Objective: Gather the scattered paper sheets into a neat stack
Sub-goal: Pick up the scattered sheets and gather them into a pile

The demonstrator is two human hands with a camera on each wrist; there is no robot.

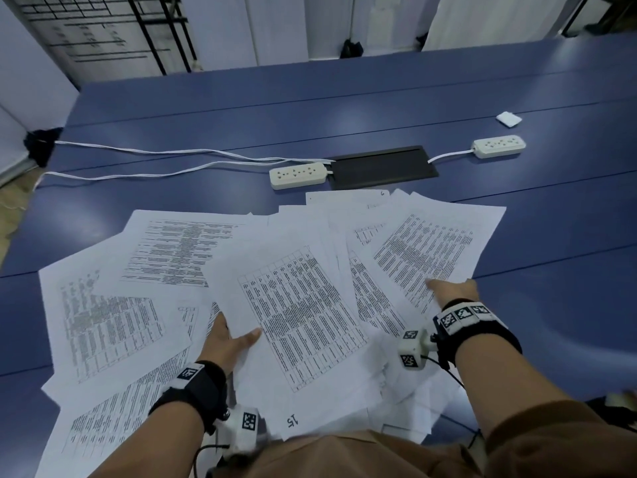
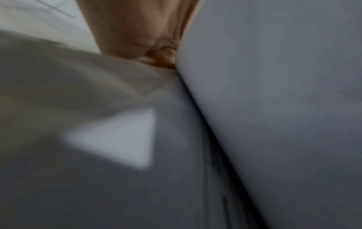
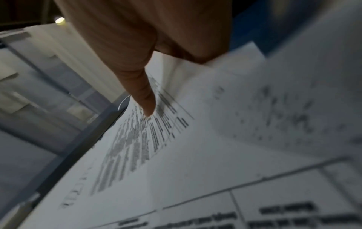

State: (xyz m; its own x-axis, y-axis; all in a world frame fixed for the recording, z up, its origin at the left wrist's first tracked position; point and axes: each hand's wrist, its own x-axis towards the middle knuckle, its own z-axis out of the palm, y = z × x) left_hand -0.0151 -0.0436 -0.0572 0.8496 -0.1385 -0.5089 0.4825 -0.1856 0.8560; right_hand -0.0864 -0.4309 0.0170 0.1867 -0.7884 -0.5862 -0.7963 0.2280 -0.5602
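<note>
Head view, blue table [image 1: 344, 108], paper sheets [image 1: 303, 305], power strips [image 1: 298, 175], pale walls [image 1: 275, 25]

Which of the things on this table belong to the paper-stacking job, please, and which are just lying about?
Job: paper sheets; left hand; right hand.
Lying about: near power strip; far power strip; white cables; black hatch; small white pad.
</note>
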